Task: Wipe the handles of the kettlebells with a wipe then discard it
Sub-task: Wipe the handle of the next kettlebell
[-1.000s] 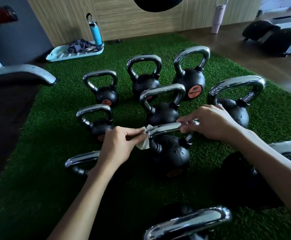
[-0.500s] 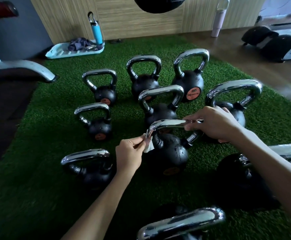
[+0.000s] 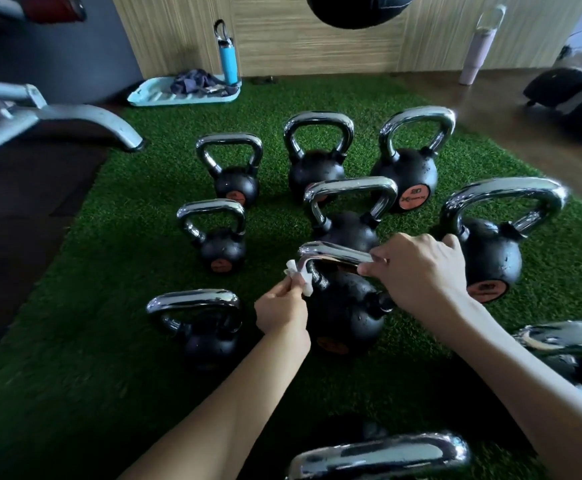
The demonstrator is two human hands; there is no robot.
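On the green turf mat (image 3: 109, 341), around my hands:

Surroundings. Against the wood-panelled wall stand a blue bottle (image 3: 228, 53) and, well to its right, a pink tumbler (image 3: 473, 50). The bottle stands at the end of a pale tray (image 3: 151, 95) holding a dark cloth (image 3: 192, 81). A grey bench leg (image 3: 92, 119) reaches in from the left, and a dark ball (image 3: 355, 10) hangs at the top edge.

Obstructions. A rear kettlebell (image 3: 348, 233) stands just behind the one I work on. My right hand (image 3: 417, 271) hides the right end of the handle.

Item in hand. The centre kettlebell (image 3: 345, 313) has a black speckled body, a chrome handle (image 3: 331, 252) and an orange label low on its front. It sits mid-mat between my forearms. The wipe (image 3: 296, 275) is white and crumpled, and lies at the handle's left bend.

Grip. My left hand (image 3: 280, 310) pinches the wipe between thumb and fingertips against the bend. My right hand curls round the handle's right end.

Count. Kettlebells: ten, two of them cut off by the edges of the view. Wipes: one. Bottles: one. Tumblers: one. Trays: one.
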